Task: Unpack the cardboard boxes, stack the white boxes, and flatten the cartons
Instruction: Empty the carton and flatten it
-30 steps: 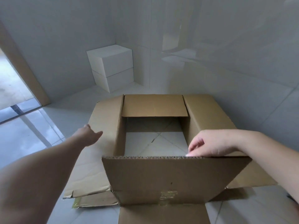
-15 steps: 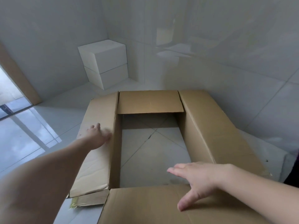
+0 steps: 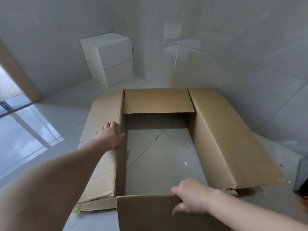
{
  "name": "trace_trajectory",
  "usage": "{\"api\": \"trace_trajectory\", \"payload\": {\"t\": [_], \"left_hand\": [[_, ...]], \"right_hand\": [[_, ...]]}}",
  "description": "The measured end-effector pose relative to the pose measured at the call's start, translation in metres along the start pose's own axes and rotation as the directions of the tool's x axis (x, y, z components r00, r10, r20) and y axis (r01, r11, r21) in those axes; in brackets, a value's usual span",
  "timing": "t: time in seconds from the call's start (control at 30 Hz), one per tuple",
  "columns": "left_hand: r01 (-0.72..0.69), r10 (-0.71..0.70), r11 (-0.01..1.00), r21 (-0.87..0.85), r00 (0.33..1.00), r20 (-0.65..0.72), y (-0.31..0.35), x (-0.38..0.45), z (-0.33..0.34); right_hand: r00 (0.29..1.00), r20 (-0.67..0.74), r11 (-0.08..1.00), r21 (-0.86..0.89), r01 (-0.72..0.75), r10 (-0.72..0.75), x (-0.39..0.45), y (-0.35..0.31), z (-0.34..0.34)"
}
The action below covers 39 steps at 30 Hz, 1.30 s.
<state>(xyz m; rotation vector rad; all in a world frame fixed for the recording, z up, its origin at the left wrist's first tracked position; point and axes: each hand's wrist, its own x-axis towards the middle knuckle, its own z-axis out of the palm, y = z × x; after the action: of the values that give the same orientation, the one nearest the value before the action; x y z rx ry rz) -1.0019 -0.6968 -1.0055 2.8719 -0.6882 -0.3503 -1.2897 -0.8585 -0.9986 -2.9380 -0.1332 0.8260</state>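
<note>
**Open carton on tiled floor, 2 hands on its flaps**

Item 1: brown cardboard carton (image 3: 221,130), standing on the floor (image 3: 50,117) with top and bottom both open, so grey tiles are showing through its middle. 4 flaps are folding outward: the left flap is lying sloped down toward the floor, the far flap is lying nearly level over the opening, the right flap is sloping away to the right, and the near flap is rising toward the camera. A strip of yellowish tape (image 3: 77,210) is clinging to the near-left corner of the carton.

Item 2: left hand (image 3: 110,135), fingers straight, pressing flat on the left flap just beside the opening's edge.

Item 3: right hand (image 3: 191,197), gripping the top edge of the near flap, fingers curling over the edge and thumb lying on the outer face.

Item 4: 2 white boxes (image 3: 108,59), standing stacked 1 on the other in the far corner of the floor against the walls, well apart from the carton.

Item 5: wooden door frame (image 3: 18,70), standing at the left edge, with a brighter floor area showing beyond it.
</note>
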Motion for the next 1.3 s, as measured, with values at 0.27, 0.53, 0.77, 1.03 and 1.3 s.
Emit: {"api": "trace_trajectory", "payload": {"t": [0.27, 0.53, 0.77, 1.03, 1.3], "left_hand": [[-0.065, 0.065, 0.998, -0.001, 0.996, -0.064, 0.006, 0.019, 0.003], [-0.077, 0.072, 0.993, -0.091, 0.996, -0.053, 0.012, 0.049, 0.007], [-0.049, 0.047, 0.994, -0.100, 0.999, -0.024, 0.013, 0.061, 0.020], [-0.074, 0.074, 0.997, -0.034, 0.997, 0.000, 0.020, 0.074, 0.012], [-0.042, 0.039, 0.998, -0.046, 0.998, -0.047, 0.027, 0.109, 0.008]], "right_hand": [[0.999, -0.014, 0.997, 0.074, 0.031, -0.030, 0.022, 0.021, -0.029], [0.935, -0.151, 0.947, 0.039, -0.317, 0.320, 0.126, 0.074, -0.093], [0.891, -0.152, 0.904, 0.072, -0.422, 0.428, 0.192, 0.108, -0.094], [0.601, -0.738, 0.858, -0.061, -0.511, 0.306, 0.235, 0.145, -0.155], [0.710, -0.600, 0.880, -0.021, -0.474, 0.368, 0.309, 0.194, -0.236]]}}
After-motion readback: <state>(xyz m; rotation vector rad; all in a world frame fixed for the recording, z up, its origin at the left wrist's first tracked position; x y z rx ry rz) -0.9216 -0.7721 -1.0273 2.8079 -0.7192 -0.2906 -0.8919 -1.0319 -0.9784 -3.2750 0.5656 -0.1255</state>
